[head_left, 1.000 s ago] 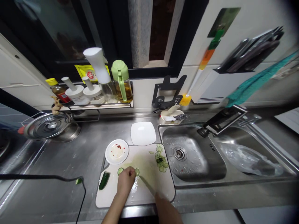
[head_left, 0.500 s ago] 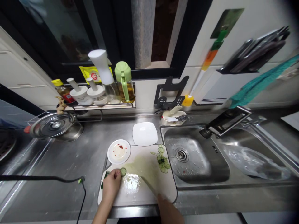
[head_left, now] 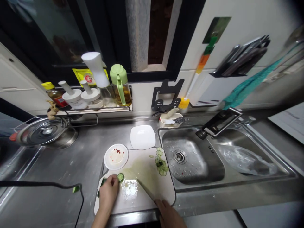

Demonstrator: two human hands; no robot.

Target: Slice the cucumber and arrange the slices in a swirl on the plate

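My left hand (head_left: pixel 109 189) rests on the left part of the white cutting board (head_left: pixel 142 198), fingers curled over a cucumber (head_left: pixel 120 177). The round, pale cut end shows just right of my fingertips, and dark green skin shows to the left; the middle is hidden under the hand. Low on the board's right side, my right hand (head_left: pixel 168 212) is closed around the handle of a knife (head_left: pixel 145 190). Its blade points up and left over the wet board, apart from the cucumber. Several thin cucumber slices (head_left: pixel 161 164) lie overlapping along the board's right edge.
Behind the board are a round white plate (head_left: pixel 116 163) with red bits and a squarish white dish (head_left: pixel 142 136). To the right is a steel sink (head_left: pixel 197 161) with a plastic bag (head_left: pixel 247 160). A black cable (head_left: pixel 42 183) crosses the left counter. Seasoning jars (head_left: pixel 75 98) stand behind.
The view has swung slightly right, so everything sits further left in the picture. Both hands, the cucumber and the knife stay in nearly the same places on the board.
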